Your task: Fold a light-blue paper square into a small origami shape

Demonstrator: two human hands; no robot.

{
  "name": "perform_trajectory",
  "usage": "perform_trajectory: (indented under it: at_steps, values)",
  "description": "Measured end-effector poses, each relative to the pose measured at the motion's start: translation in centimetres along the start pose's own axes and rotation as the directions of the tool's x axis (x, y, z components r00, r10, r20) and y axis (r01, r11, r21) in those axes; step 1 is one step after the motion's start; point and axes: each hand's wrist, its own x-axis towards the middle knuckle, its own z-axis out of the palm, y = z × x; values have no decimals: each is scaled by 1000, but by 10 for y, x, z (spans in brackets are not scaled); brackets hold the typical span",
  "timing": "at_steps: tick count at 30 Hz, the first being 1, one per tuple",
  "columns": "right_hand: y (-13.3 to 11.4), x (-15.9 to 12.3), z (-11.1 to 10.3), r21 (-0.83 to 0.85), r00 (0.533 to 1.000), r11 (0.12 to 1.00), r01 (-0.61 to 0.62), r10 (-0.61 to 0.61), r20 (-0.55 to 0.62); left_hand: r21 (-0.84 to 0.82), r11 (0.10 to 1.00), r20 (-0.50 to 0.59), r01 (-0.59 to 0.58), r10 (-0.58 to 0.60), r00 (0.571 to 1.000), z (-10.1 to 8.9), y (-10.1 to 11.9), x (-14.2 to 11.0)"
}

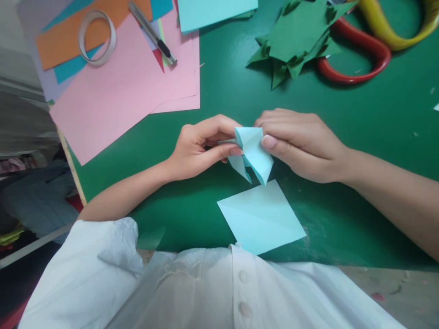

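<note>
Between my two hands, above the green table, is a light blue piece of paper (253, 148) with several folds, its lower flaps standing apart. My left hand (206, 144) pinches its left side between thumb and fingers. On the right edge, the thumb of my right hand (302, 144) presses against the paper, with the other fingers curled behind it and partly hidden. Just below the hands a light blue square sheet (262, 217) lies flat, with faint crease lines across it.
Pink sheets (126, 91), an orange strip (61, 45), a tape roll (97, 37) and a box cutter (154, 34) lie at the upper left. Light blue sheets (217, 13) are at the top. A folded green paper piece (298, 34) sits beside scissors with red and yellow handles (365, 68).
</note>
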Motion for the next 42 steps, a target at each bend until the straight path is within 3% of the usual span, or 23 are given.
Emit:
perform_trajectory:
  at_steps: [8, 16, 23, 30, 35, 39, 42]
  values:
    - [-2, 0, 0, 4, 1000, 1000, -7, 7, -29, 50, 997, 19, 63, -64, 998, 0, -4, -2]
    - [-1, 1, 0, 29, 1000, 1000, -7, 8, -9, 54, 997, 34, 47, -49, 998, 0, -4, -2]
    - [1, 0, 1, -87, 998, 996, 6, -1, 56, 142, 989, 7, 29, -30, 1000, -2, 0, 1]
    - [3, 1, 2, -178, 990, 984, -3, 28, 138, 315, 948, -92, -49, 82, 992, 0, 2, 0]
    - [-1, 2, 3, -141, 992, 985, -97, 107, 63, 383, 917, -109, -112, 165, 980, 5, 4, -2]
    - [-2, 3, 2, -99, 986, 985, -139, 146, 75, 503, 832, -102, -234, 325, 940, 7, 4, -3]
    - [-3, 3, 4, -107, 986, 983, -149, 156, 59, 563, 784, -86, -262, 371, 925, 9, 4, -5]
